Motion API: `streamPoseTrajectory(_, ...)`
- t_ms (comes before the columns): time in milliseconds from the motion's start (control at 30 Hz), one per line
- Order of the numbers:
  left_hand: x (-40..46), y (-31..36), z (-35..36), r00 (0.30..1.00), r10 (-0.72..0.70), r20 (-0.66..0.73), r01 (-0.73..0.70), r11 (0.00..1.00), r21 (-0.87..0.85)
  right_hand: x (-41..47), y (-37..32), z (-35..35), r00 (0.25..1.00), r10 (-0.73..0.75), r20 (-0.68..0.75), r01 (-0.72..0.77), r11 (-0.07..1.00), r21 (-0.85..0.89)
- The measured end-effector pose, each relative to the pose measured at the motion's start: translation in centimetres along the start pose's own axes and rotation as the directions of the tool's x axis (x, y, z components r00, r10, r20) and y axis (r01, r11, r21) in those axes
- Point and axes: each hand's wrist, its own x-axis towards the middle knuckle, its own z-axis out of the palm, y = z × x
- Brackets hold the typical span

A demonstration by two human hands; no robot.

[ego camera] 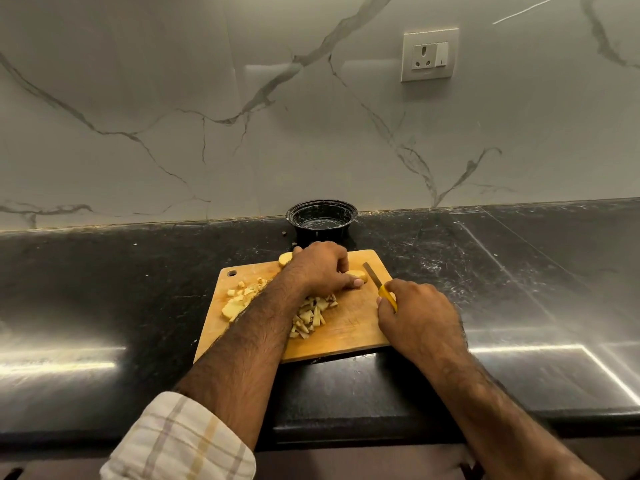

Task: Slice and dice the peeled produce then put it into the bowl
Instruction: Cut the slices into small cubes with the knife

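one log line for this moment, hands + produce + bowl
left hand holds produce piece on cutting board | right hand grips knife | diced pieces on board | bowl holds no produce

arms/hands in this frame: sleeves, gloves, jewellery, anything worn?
Both hands bare: no gloves, rings or watch visible on the left hand or right hand. Left arm has a rolled-up sleeve, cream with tan and yellow checks. Right forearm bare as far as the frame shows.
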Motion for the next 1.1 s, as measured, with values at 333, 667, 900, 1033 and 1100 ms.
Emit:
streamPoseTrajectory(333, -0.7, 0.1, 0.2, 0.994, 0.111, -0.026, -0.114, 0.969, -0.221, -0.3, -0.4, 0.6, 0.998, -0.032, -0.053, 0.034, 0.999, 0.029)
streamPoseTrajectory(667, -0.3, 0.8, 0.6, 0.994, 0.086, -0.071, -0.099, 0.976, -0.194, -1.0, -1.0, 1.0, 0.997, -0.075, -0.018, 0.074, 0.996, -0.039)
streamPoseTrajectory(900, 0.0, 0.9, 0.4, 0.995, 0.088, -0.052, -0.097, 0.975, -0.2, 0.4, -1.7, 0.9, 0.997, -0.032, 0.076, 0.033, 0.999, -0.012)
streamPoseTrajectory(1033, 0.0, 1.2, 0.3, 0.995, 0.096, -0.038, -0.102, 0.979, -0.177, 1.0, -1.6, 1.0, 0.996, -0.014, 0.092, 0.013, 1.0, 0.015)
streamPoseTrajectory(1100, 0.0, 1.2, 0.3, 0.995, 0.096, -0.033, -0.101, 0.978, -0.18, 1.0, -1.5, 0.9, 0.995, -0.012, 0.1, 0.01, 1.0, 0.023)
